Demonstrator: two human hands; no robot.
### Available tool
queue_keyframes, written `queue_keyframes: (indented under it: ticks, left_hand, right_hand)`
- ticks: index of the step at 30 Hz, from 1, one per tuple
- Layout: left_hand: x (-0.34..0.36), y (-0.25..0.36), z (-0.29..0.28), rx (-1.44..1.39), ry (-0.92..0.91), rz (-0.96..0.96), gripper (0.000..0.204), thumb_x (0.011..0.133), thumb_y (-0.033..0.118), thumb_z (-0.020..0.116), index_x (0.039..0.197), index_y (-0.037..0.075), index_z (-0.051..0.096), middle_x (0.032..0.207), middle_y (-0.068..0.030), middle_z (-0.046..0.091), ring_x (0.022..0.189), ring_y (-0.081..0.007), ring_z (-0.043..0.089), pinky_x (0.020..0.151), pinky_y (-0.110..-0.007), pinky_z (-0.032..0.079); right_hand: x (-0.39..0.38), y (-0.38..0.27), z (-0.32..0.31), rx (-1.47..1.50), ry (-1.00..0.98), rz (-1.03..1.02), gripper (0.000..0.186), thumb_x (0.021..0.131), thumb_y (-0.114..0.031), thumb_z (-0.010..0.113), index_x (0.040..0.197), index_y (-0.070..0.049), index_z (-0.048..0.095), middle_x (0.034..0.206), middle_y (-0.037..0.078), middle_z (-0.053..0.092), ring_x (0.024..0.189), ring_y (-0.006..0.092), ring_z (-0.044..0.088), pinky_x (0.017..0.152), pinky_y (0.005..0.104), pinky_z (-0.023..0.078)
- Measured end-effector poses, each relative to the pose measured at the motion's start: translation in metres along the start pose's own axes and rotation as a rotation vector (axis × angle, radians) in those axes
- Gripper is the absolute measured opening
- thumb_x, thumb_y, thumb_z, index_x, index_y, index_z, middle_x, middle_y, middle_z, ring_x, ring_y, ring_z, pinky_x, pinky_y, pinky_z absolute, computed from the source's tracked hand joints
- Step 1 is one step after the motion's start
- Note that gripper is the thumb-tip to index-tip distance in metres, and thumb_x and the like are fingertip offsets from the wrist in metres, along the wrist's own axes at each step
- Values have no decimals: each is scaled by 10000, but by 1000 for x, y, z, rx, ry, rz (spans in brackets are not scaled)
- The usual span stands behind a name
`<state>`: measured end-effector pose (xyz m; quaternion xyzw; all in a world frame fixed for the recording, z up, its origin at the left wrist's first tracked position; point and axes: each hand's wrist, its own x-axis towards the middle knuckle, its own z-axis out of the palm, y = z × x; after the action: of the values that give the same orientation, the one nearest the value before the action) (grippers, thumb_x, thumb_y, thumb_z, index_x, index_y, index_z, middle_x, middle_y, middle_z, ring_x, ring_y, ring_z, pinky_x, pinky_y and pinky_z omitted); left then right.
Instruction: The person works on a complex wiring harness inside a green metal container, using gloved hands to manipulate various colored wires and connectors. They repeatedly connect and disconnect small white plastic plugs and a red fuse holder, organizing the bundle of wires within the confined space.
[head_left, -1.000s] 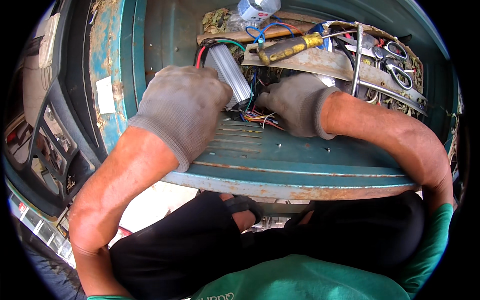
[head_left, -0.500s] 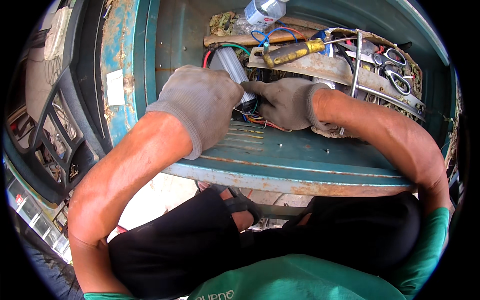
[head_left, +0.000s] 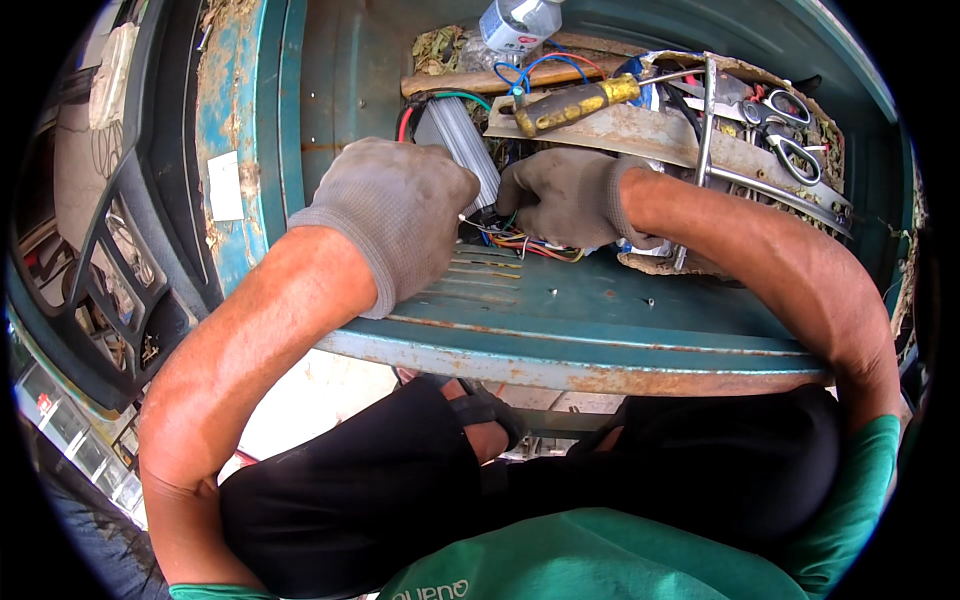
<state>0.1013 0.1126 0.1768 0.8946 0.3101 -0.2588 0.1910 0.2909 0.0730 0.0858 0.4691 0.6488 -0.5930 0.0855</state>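
Your 2 hands wear grey gloves and work inside the green bin (head_left: 590, 345). The box (head_left: 458, 135), silver and ribbed, is in the bin, between and slightly beyond your hands. Your left hand (head_left: 392, 215) covers its near left side, with the knuckles up; its fingertips are hidden, so I cannot tell what they pinch. Your right hand (head_left: 565, 197) is to the right of the box, fingers curled in over the wires (head_left: 535, 245); I cannot tell whether it pinches 1 of them. Beyond your right hand, the screwdriver (head_left: 580, 105), with its yellow and dark handle, lies across the metal strip (head_left: 640, 132). The scissors (head_left: 795, 158) lie farther right, and the bottle (head_left: 518, 28) is at the far side.
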Motion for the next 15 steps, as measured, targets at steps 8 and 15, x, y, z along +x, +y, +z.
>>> queue_keyframes:
  ticks: [8,15]
  left_hand:
    - [3,-1,0,-14,-24,30,125,834,99,638,865,37,743,906,-194,711,896,-381,709,850,-499,546]
    - [-4,-1,-2,7,-13,31,137,833,97,633,870,40,752,899,-196,716,896,-373,717,858,-489,555]
  right_hand:
    - [-9,-7,16,-423,-14,36,367,884,-245,640,1163,-30,741,1091,208,736,1088,373,707,974,446,556]
    - [-14,4,24,-227,361,-319,327,898,-196,637,1128,11,744,1241,243,681,1090,387,692,992,449,547]
